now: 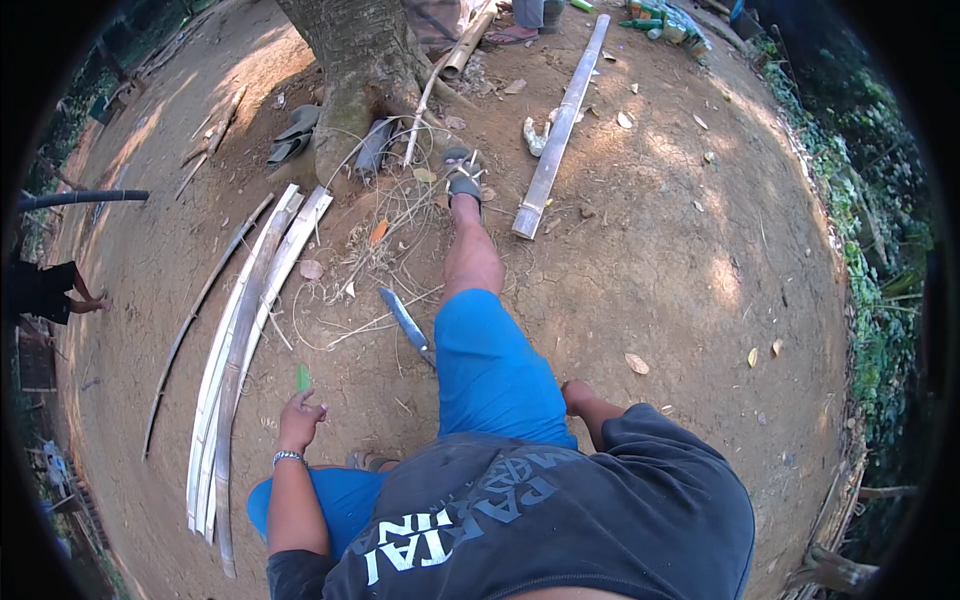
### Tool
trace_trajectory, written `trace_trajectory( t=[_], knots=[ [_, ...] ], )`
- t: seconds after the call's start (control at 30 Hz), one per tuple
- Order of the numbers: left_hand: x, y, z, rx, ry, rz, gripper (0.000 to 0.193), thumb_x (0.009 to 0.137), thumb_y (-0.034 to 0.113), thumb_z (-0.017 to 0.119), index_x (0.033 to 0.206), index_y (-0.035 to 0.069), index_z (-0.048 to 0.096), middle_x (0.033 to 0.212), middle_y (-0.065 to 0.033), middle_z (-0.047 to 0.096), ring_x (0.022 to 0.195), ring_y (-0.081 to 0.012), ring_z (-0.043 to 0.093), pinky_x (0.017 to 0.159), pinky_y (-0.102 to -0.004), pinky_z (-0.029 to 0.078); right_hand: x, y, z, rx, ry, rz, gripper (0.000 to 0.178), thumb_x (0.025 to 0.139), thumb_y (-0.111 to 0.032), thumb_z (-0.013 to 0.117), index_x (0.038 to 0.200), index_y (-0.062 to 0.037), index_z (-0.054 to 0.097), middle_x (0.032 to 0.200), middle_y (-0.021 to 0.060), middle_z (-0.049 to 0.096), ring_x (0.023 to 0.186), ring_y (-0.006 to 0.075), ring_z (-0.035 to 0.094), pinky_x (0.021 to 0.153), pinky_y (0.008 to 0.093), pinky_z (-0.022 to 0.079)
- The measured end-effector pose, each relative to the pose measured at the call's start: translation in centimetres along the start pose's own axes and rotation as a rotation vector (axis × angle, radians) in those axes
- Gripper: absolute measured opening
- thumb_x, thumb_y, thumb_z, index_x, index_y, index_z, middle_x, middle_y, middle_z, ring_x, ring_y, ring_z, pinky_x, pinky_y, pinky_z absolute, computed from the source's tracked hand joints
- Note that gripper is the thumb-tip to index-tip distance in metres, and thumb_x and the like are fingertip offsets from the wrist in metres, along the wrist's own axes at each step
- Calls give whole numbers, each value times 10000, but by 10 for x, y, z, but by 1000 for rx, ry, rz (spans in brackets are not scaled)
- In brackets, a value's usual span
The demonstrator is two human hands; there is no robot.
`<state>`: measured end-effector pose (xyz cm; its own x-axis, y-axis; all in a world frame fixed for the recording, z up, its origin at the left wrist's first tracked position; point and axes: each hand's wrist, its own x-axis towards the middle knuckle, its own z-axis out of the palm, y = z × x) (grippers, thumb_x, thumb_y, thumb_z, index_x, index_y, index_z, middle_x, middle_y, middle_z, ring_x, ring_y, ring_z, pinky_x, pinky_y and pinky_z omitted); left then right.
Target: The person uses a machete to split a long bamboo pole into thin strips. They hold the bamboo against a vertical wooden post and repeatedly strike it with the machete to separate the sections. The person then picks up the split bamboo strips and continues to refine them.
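Note:
My left hand (301, 420), with a bracelet (289, 457) on its wrist, is over the ground by my bent left leg. Its thumb and fingers are apart with nothing visible between them. Just beyond the fingertips is a green leaf (303, 377). To that hand's left lie several long split bamboo strips (243, 330), pale and grey-brown. A machete (405, 318) lies by my outstretched right leg, its handle end partly hidden by the knee. My right hand (576, 394) rests close to my right thigh; its fingers are mostly hidden.
A tree trunk (355, 60) stands ahead, with tangled thin strips (385, 245) near its roots. One wide bamboo length (565, 125) lies beyond my right foot. A dark thin stick (205, 300) lies left of the strips. Other people (45, 290) are at the far left and top.

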<state>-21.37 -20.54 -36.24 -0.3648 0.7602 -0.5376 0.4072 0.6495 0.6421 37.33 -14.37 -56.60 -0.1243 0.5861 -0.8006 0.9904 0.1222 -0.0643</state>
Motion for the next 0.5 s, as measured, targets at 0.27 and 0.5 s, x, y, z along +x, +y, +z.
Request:
trace_trajectory(
  t=[0.27, 0.5],
  knots=[
    [-9, -3, -7, -203, 6, 133, 837, 824, 85, 717, 1498, -21, 232, 1380, -266, 495, 1256, -292, 525, 1045, -347, 424, -37, -95, -210, 726, 786, -203, 412, 966, -294, 522, 1251, -5, 590, 1178, 218, 644, 1083, 331, 631, 936, 402, 482],
    [-52, -13, -40, -185, 141, 115, 747, 843, 281, 737, 1431, -25, 393, 1322, -229, 563, 1169, -278, 591, 981, -341, 470, -147, -231, -263, 333, 685, -1185, 597, 948, -274, 573, 1451, -15, 382, 1422, 211, 470, 1316, 347, 457, 1101, 433, 337]
  ],
)
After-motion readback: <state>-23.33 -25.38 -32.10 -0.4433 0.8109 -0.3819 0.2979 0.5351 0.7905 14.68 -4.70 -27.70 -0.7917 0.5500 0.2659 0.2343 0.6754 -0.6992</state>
